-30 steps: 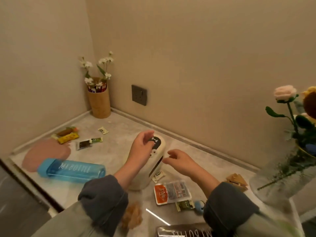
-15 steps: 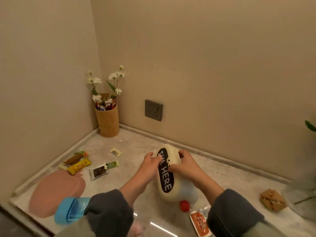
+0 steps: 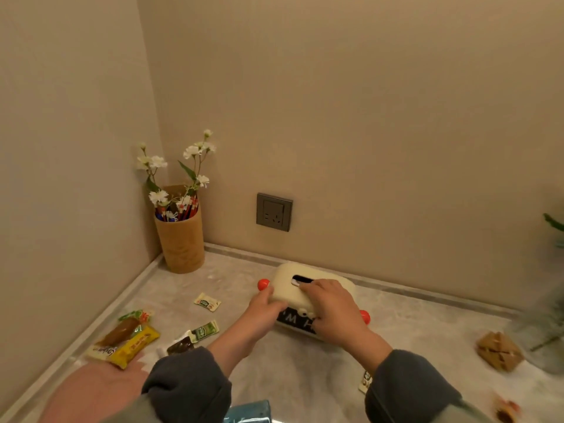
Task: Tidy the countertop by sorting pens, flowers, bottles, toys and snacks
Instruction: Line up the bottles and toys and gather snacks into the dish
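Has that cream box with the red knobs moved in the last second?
Yes. It stood on end; now the cream box lies flat, slot up, nearer the back wall, below the wall socket.

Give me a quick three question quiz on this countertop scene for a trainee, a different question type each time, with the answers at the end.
1. True or false: the left hand and the right hand both hold the cream box.
2. What stands in the wooden cup in the corner? A) pens and white flowers B) spoons C) a bottle
3. Fill in: as the person sees it, the yellow snack packet lies to the ___ of the box.

Key: 1 true; 2 A; 3 left.
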The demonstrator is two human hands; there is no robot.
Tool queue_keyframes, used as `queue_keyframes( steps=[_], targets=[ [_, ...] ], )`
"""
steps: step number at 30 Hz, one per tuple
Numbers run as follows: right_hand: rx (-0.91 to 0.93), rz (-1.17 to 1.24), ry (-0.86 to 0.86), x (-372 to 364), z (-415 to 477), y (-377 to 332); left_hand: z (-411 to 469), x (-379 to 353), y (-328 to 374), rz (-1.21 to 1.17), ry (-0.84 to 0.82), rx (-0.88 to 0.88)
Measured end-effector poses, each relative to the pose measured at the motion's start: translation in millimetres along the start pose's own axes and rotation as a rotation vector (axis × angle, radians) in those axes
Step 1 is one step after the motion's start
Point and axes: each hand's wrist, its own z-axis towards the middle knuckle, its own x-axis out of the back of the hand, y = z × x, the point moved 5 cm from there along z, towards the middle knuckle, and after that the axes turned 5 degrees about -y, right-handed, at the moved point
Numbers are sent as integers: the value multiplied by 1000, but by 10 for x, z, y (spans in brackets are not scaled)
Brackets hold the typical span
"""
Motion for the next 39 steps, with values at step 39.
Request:
queue_keyframes(
  steps=[39],
  targets=[
    [-383,328,184,511,-554,1041,40,-761,649,-107,-60,-214]
  ],
)
